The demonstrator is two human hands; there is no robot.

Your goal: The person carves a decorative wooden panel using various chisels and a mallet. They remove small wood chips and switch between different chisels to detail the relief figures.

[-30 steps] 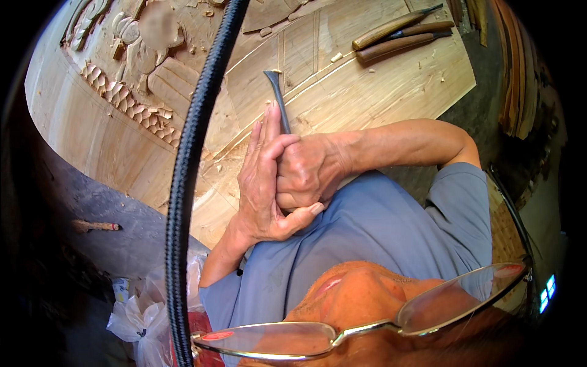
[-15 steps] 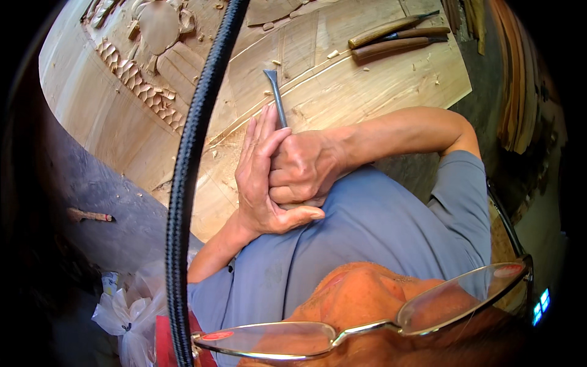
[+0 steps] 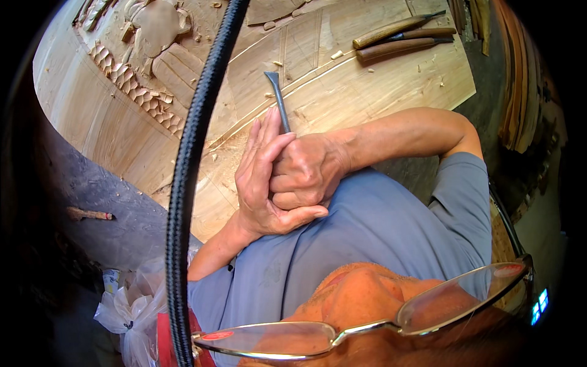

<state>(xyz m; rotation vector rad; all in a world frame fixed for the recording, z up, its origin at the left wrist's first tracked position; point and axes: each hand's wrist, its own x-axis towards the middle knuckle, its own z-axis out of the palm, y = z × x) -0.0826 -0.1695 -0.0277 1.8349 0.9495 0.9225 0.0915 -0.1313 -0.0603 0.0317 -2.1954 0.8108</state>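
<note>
Crossing cord (image 3: 177, 244), held chisel (image 3: 278, 101), 3 tools (image 3: 416, 34) beyond

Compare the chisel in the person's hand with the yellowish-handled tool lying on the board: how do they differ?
The held chisel is clasped in the right hand's grip, while the yellowish-handled tool lies unheld on the wooden board. The held chisel's handle end is hidden; the yellowish-handled tool's shows. In the picture, the held chisel points mostly up, the yellowish-handled tool mostly rightward. Both have dark metal.

Right hand (image 3: 309, 171) hides the rear of the chisel (image 3: 278, 96)
</note>
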